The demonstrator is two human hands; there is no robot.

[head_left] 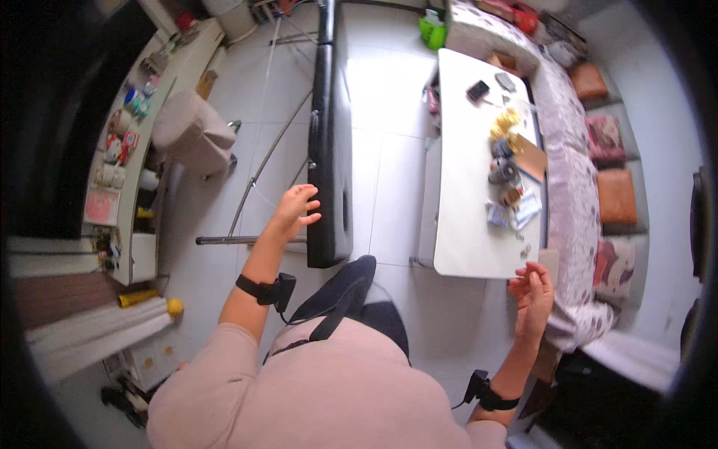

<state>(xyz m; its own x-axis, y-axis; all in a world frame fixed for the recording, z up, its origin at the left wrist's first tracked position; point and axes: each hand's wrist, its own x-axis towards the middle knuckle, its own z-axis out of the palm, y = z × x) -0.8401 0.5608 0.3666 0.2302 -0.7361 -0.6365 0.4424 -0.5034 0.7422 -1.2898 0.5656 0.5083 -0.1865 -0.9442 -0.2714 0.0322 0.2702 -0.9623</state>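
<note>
My left hand (pixel 294 211) is raised with its fingers apart and slightly bent, and nothing is in it. It is nearest to a long black padded panel (pixel 329 135) standing on its edge, which looks like a folding bed. Whether my fingertips touch the panel I cannot tell. Thin metal legs (pixel 280 141) stick out from its left side. On the right, my right hand (pixel 533 301) hangs beside the near right corner of a white table (pixel 467 224). Its fingers are loosely curled and apart, holding nothing visible.
Dark cups (pixel 503 173), a brown board (pixel 529 159), packets (pixel 497 215) and a yellow bundle (pixel 505 123) crowd the table's right side. A patterned sofa (pixel 568 172) lines the right wall. At left stand a covered stool (pixel 193 133) and a cluttered shelf (pixel 153 142).
</note>
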